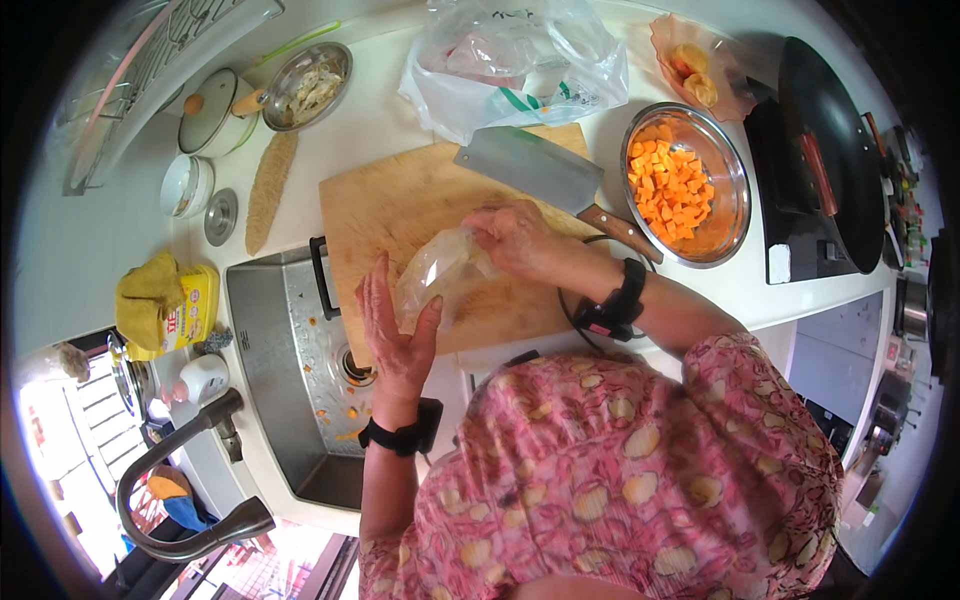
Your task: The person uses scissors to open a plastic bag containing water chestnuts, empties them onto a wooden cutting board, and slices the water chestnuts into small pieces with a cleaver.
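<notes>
My right hand (514,236) pinches one end of a clear plastic bag (435,270) above a wooden cutting board (390,191). The bag hangs puffed out towards my left hand (401,330), whose fingers and thumb are spread beside it. Whether the left palm touches the plastic I cannot tell. A cleaver (532,169) lies across the board's far right part, its wooden handle (622,232) reaching past the edge towards a steel bowl (739,191). Diced orange vegetable pieces (667,184), perhaps carrot, fill part of that bowl.
The board overhangs a steel sink (277,360) with orange scraps by the drain; a faucet (180,555) arches at lower left. Behind the board sits a white plastic carrier bag (517,75). A black wok (825,165) stands at right. A loofah (271,191) and a lidded pot (214,124) are at left.
</notes>
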